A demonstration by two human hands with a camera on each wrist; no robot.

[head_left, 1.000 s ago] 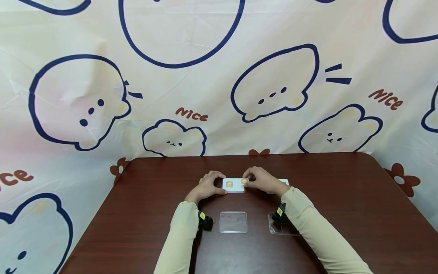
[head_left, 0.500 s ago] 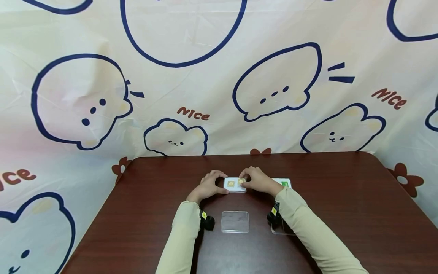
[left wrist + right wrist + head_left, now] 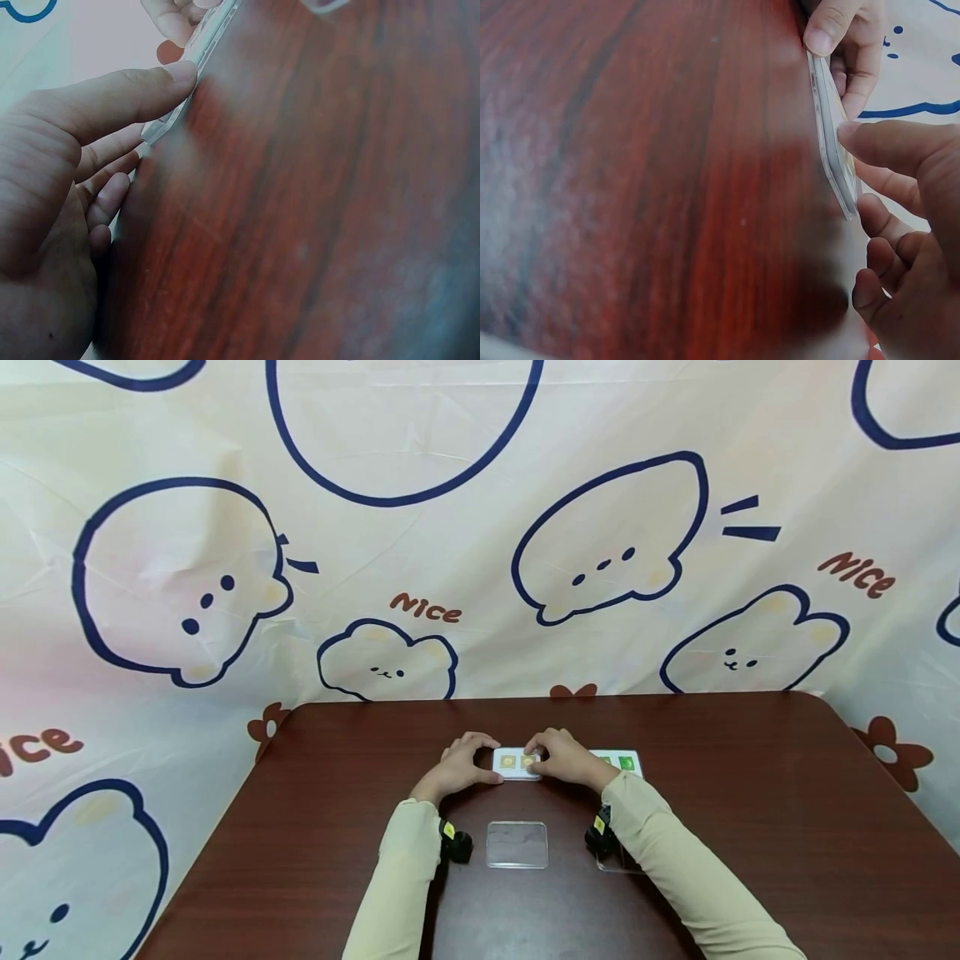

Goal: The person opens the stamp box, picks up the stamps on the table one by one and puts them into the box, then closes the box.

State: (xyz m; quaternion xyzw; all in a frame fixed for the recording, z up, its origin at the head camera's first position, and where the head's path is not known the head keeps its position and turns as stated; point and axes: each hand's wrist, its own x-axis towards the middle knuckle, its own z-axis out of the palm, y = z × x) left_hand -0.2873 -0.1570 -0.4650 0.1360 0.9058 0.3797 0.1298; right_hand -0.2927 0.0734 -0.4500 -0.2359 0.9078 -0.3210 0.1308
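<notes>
A flat white rectangular case (image 3: 517, 752) with a clear rim lies on the table, its two gold squares side by side. My left hand (image 3: 455, 767) grips the case by its left end, thumb on the near edge and a finger on the far edge. In the left wrist view the thumb (image 3: 169, 82) presses against that edge. My right hand (image 3: 564, 757) pinches the right gold square (image 3: 527, 762) between thumb and forefinger, right at the case's face. The left gold square (image 3: 507, 762) lies flat. In the right wrist view the thumb (image 3: 870, 135) meets the case's top face.
Another white case with green squares (image 3: 626, 762) lies to the right, partly behind my right hand. Nearer me sits a clear plastic lid (image 3: 517, 845); a second clear lid (image 3: 611, 864) is mostly covered by the right forearm. A printed cloth (image 3: 480, 543) hangs behind the brown table (image 3: 360, 735).
My right hand has moved left, bringing its gold square from the case's right edge into place beside the other. The left hand keeps its grip. More of the green-square case shows.
</notes>
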